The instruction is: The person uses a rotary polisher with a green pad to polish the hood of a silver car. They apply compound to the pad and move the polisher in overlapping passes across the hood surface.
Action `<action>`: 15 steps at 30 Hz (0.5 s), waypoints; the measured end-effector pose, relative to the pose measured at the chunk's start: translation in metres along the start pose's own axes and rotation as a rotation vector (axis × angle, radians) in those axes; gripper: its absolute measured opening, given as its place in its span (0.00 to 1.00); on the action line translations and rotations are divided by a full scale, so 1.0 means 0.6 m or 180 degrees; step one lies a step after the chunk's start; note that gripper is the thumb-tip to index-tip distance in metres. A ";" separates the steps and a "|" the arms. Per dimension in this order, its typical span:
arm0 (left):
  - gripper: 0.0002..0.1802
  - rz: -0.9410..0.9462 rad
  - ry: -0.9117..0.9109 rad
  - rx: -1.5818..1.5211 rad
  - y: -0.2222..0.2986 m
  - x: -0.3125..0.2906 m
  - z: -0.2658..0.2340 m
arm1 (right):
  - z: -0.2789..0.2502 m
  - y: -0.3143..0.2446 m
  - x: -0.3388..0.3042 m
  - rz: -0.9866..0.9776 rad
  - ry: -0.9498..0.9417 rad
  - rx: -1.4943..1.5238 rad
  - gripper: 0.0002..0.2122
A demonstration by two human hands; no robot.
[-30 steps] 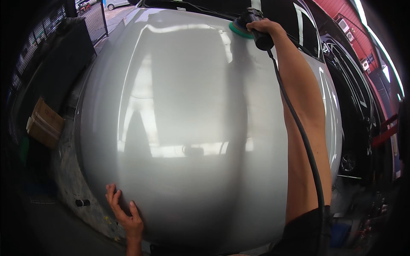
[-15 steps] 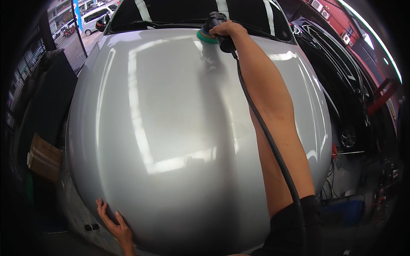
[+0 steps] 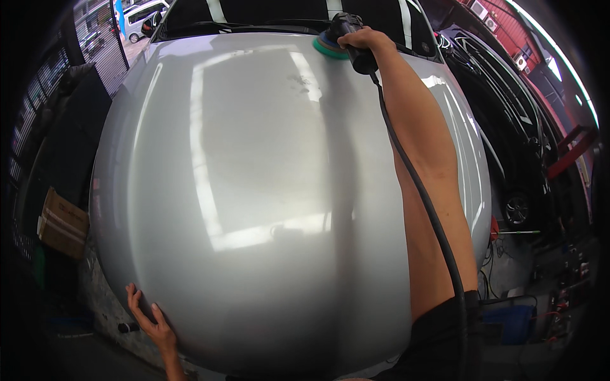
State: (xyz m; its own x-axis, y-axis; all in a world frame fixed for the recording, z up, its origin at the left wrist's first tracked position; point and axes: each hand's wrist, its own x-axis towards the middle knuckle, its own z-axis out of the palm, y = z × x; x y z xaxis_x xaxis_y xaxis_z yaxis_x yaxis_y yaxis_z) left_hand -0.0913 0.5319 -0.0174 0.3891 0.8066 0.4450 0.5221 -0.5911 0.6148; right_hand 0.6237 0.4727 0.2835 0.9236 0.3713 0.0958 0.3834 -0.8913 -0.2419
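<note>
Holding the polisher [image 3: 346, 25] just past 12 o'clock, at the far edge of the hood [image 3: 267, 152], the right hand [image 3: 366, 40] is grasping its black body from the 3 o'clock side. The green pad [image 3: 326, 51] is apparently sitting against the paint; whether it is lying flat or tipping, cannot tell. Left hand [image 3: 151, 322] is resting near 8 o'clock on the hood's edge, fingers spreading loosely, gripping nothing. Cord [image 3: 424, 192] is trailing past the right forearm [image 3: 435, 140] toward 5. A dark smudge [image 3: 304, 82] is showing off the pad's 7 o'clock side; residue or reflection, cannot tell.

Risks, as judged: the arm is reaching long, so uneven pressure could be tipping the pad and leaving marks or a hot spot. Windshield [image 3: 273, 9] is lying close beyond, toward 12; overreaching could be knocking the pad into it or its trim. Only one hand is controlling the tool, so a snagging pad could be twisting it loose. Cord is hanging over the work; slack there could be rubbing the paint, or swinging into the pad if the polisher is turning toward 6.
</note>
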 end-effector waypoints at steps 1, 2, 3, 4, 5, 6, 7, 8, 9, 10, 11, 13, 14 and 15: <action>0.23 0.0036 -0.0003 -0.0021 0.001 0.006 0.005 | -0.005 0.017 0.013 -0.0008 0.0050 -0.0092 0.45; 0.22 0.0077 -0.0010 -0.0040 0.001 0.011 0.009 | -0.008 0.038 0.030 -0.0010 0.0100 -0.0182 0.44; 0.22 0.0085 -0.0019 0.0001 0.002 0.013 0.008 | -0.007 0.049 0.037 -0.0030 0.0121 -0.0255 0.44; 0.22 0.0106 -0.0037 0.0037 0.003 0.017 0.009 | -0.008 0.066 0.042 -0.0054 0.0108 -0.0314 0.42; 0.22 0.0179 -0.0094 0.0027 0.006 0.029 0.018 | -0.004 0.093 0.063 0.0027 0.0062 -0.0096 0.41; 0.22 0.0194 -0.0090 -0.0068 0.011 0.041 0.035 | -0.014 0.143 0.103 0.0183 0.0087 0.0072 0.41; 0.22 0.0157 -0.0061 -0.0056 0.013 0.035 0.027 | -0.016 0.143 0.099 0.0147 -0.0106 0.0047 0.41; 0.22 0.0238 0.0036 0.0053 -0.008 0.019 0.009 | -0.024 0.129 0.094 0.0063 -0.0285 0.0022 0.41; 0.21 0.0289 0.0090 0.0164 0.003 0.019 0.002 | -0.018 0.129 0.098 0.0136 -0.0318 -0.0011 0.40; 0.21 0.0334 0.0185 0.0300 0.021 0.018 -0.015 | -0.013 0.113 0.096 0.0182 -0.0274 -0.0025 0.39; 0.21 0.0292 0.0428 0.0613 0.077 0.009 -0.049 | -0.007 0.095 0.095 0.0202 -0.0232 -0.0030 0.39; 0.24 0.0377 0.0167 0.0554 0.059 0.030 -0.032 | -0.009 0.082 0.098 0.0277 -0.0188 -0.0041 0.37; 0.26 0.0404 0.0062 0.0596 0.052 0.036 -0.030 | -0.013 0.087 0.098 0.0334 -0.0200 -0.0027 0.37; 0.26 0.0388 0.0058 0.0729 0.059 0.036 -0.034 | -0.004 0.079 0.095 0.0333 -0.0281 0.0063 0.36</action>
State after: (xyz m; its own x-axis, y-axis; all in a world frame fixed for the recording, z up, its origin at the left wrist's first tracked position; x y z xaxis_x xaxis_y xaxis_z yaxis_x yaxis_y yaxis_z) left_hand -0.0801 0.5288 0.0274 0.4469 0.7281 0.5198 0.6312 -0.6684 0.3935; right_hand 0.6945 0.4508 0.2798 0.9542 0.2988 -0.0160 0.2841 -0.9214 -0.2652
